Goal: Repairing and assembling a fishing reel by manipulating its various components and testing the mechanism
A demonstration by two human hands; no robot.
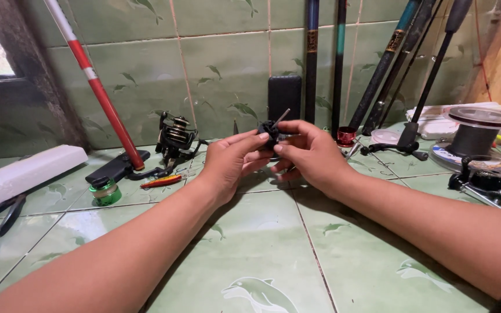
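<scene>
While above glossy green tile [262, 255], both hands, left hand [227, 165] and right hand [314, 153], fingertips pinched on a small black knobbly reel part [269, 131].

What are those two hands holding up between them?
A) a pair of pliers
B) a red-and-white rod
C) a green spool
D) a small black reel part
D: both the left hand and the right hand pinch a small black reel part above the green tiled counter.
</scene>
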